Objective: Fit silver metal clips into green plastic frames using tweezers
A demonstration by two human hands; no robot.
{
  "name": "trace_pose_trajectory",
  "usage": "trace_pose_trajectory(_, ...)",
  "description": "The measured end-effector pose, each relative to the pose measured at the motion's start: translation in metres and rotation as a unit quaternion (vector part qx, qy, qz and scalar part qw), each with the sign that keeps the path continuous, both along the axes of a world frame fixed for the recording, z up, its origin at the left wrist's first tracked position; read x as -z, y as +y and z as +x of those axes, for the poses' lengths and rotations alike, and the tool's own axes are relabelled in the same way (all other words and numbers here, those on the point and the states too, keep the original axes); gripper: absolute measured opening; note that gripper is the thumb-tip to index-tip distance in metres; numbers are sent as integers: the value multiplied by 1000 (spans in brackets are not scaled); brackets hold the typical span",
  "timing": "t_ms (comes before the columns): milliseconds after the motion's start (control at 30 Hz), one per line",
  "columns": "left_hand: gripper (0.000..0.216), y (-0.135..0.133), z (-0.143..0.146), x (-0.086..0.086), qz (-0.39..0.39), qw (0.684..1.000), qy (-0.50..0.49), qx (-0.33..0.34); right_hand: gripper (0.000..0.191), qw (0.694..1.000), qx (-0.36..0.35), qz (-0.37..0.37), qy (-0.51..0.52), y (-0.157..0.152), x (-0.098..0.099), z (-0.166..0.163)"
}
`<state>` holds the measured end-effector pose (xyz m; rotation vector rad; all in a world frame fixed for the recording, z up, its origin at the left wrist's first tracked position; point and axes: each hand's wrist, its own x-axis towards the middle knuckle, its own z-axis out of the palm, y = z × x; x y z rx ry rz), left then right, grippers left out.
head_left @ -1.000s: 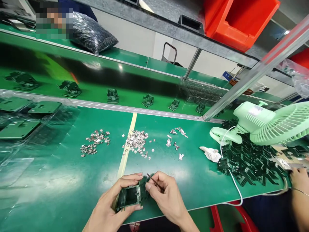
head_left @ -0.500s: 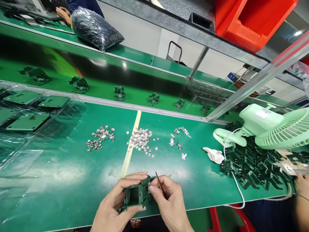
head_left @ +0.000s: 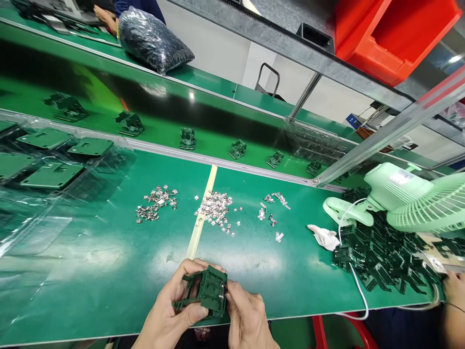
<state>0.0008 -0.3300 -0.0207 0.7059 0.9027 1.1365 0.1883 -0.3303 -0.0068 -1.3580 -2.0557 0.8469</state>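
My left hand (head_left: 170, 303) is closed around a dark green plastic housing (head_left: 212, 291), its thumb on the near edge and its fingers behind. The housing is tilted, with a slotted face turned up and an open side to the left. A small shiny metal bit shows near its right edge. Against that edge my right hand (head_left: 247, 310) presses with closed, curled fingers; what they hold is hidden. Ahead on the bench lie a left pile of small metal pieces (head_left: 156, 201), a middle pile of metal pieces (head_left: 216, 206) and several loose metal clips (head_left: 262, 213).
Yellow tape (head_left: 196, 237) crosses the green bench. Clear trays with green panels (head_left: 53, 175) stand left. At right are a crumpled white cloth (head_left: 323, 237), a heap of green housings (head_left: 385, 257), a clip-on fan (head_left: 399, 189) and a co-worker's arm (head_left: 454, 295). Several housings (head_left: 188, 139) line the channel behind.
The housing has turned in my left hand, so its slotted face now shows. My right hand has rotated and closed in against it; the thin brown stick it held no longer shows.
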Motion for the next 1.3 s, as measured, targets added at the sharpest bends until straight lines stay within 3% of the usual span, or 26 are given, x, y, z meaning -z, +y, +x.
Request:
trace_pose_trajectory(200,41,1,-6,4,-11,1000,24,10,34,998,-21,54,-16,-2,6,-3)
trace_pose_trajectory(333,42,3,-9,2,1,1000,28,-7,37,997,-51,36,-55,0,2,-1)
trace_pose_trajectory(467,41,8,-9,0,-18,984,179,14,29,994,-85,-14,-67,25,-10,14)
trace_pose_trajectory(567,35,11,-7,8,33,949,314,-21,23,998,-26,-16,-49,59,-16,25)
trace_pose_trajectory(667,34,11,-2,22,90,920,381,-33,14,995,40,19,-90,91,-14,24)
trace_pose_trajectory(800,70,6,3,26,95,889,446,-47,10,986,83,22,-145,112,-4,6)
trace_pose_trajectory(933,77,1,5,21,105,877,466,-48,12,973,113,39,-199,112,5,-10)
trace_pose_trajectory(1100,77,0,3,28,148,864,480,-35,17,973,107,30,-205,110,11,-8)
trace_pose_trajectory(1300,94,3,-1,30,152,858,490,-11,25,989,72,-19,-128,97,-5,8)
